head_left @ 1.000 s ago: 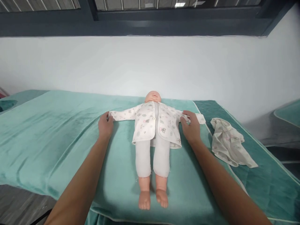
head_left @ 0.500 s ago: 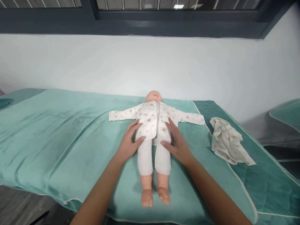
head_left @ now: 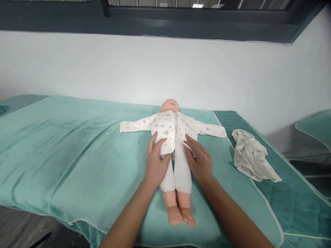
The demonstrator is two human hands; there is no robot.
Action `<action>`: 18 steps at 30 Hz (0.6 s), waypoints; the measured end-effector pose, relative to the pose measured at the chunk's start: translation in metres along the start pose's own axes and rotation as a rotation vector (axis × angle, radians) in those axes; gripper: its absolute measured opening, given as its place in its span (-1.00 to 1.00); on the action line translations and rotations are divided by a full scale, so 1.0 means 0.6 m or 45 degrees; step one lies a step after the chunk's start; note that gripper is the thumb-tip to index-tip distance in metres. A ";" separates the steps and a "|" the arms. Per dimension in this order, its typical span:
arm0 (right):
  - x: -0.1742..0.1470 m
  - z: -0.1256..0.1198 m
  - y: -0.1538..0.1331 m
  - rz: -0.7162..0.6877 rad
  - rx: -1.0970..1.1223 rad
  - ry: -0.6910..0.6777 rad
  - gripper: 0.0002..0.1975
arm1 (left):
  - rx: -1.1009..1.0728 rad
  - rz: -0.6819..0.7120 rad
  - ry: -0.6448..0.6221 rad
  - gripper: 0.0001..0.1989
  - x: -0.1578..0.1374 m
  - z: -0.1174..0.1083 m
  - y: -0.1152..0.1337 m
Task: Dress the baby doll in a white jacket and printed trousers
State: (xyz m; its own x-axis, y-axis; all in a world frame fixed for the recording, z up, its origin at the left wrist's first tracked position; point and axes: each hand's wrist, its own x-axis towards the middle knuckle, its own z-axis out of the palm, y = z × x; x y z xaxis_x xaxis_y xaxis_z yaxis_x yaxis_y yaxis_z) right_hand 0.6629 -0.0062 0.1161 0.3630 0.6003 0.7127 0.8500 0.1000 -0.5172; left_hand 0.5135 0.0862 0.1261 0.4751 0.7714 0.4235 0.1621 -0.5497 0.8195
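Note:
A baby doll (head_left: 170, 105) lies on its back, head toward the wall, wearing a white printed baby shirt (head_left: 162, 124) whose front is parted and whose sleeves stretch out sideways. White padded legs (head_left: 183, 175) show below the shirt, ending in bare feet. At the lower shirt front, my left hand (head_left: 157, 162) curls around the hem, fingers above and thumb just below it. Across from it, my right hand (head_left: 200, 160) holds the other front panel's lower edge between thumb and fingers, lifting it slightly; part of that panel is hidden by the hand.
Under the doll spreads a light green blanket (head_left: 77, 148) over a bed with a darker green quilted cover (head_left: 300, 199). A crumpled white printed garment (head_left: 252, 155) lies to the right. Behind stands a white wall (head_left: 144, 72) beneath a dark window frame (head_left: 181, 26).
Both hands have closed in on the shirt's lower edges, the left hand moving right. The doll's legs have shifted right and come together. The right shirt panel is now bent up at its hem.

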 end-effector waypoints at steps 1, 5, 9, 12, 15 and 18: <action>0.000 -0.001 0.000 0.047 0.041 0.002 -0.70 | -0.031 -0.013 0.036 -0.60 0.001 0.000 0.001; 0.001 -0.007 0.006 0.400 0.203 0.100 -0.73 | -0.203 -0.104 0.208 -0.82 0.012 -0.014 -0.010; 0.009 -0.025 0.037 0.792 0.374 0.461 -0.67 | -0.536 -0.392 0.394 -0.74 0.029 -0.041 -0.043; 0.011 -0.044 0.076 0.959 0.570 0.728 -0.72 | -0.827 -0.491 0.528 -0.75 0.038 -0.060 -0.068; -0.001 -0.061 0.109 1.115 0.659 0.824 -0.76 | -0.912 -0.461 0.609 -0.82 0.040 -0.070 -0.081; -0.026 -0.072 0.120 1.090 0.556 0.780 -0.75 | -0.887 -0.487 0.669 -0.85 0.037 -0.069 -0.086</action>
State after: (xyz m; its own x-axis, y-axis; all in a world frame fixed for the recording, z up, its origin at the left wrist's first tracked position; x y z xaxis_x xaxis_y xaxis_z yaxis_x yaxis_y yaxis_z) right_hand 0.7350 -0.0425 0.0879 0.9872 0.1276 0.0956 0.0711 0.1840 -0.9803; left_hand 0.4798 0.1453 0.1091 0.0200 0.9981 0.0590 -0.4063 -0.0459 0.9126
